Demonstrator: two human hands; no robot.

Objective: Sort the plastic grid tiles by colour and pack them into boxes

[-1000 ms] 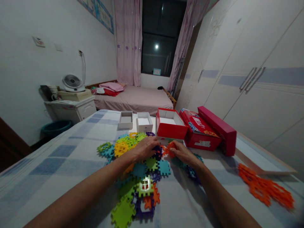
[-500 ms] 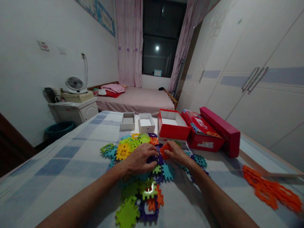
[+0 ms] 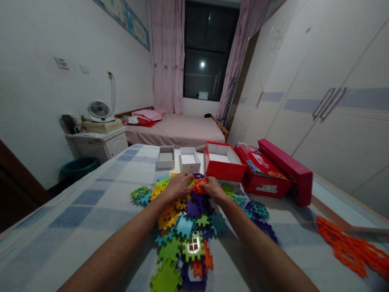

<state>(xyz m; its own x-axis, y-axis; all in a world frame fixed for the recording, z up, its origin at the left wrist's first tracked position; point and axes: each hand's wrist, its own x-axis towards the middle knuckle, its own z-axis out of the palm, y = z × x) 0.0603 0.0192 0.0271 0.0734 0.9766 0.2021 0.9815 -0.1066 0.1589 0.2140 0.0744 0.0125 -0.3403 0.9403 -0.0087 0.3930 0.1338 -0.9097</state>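
Note:
A heap of coloured plastic interlocking tiles (image 3: 188,227) lies on the checked tablecloth (image 3: 91,202) in front of me. My left hand (image 3: 178,184) and my right hand (image 3: 213,187) meet at the far side of the heap. Between them sits an orange tile (image 3: 199,185), and both hands have their fingers curled on it. Purple, yellow, teal and green tiles lie under and around my wrists. A green tile with a lit white window (image 3: 194,247) lies nearer to me.
Two small white boxes (image 3: 165,157) (image 3: 189,159) and an open red box (image 3: 223,161) stand beyond the heap. A red packet (image 3: 261,170) and a magenta lid (image 3: 285,168) lie right. Joined orange tiles (image 3: 352,249) lie at the right edge. A bed and wardrobe are behind.
Both hands have moved away from me to the far edge of the heap, carrying the orange tile with them. The camera has tilted slightly, shifting the view.

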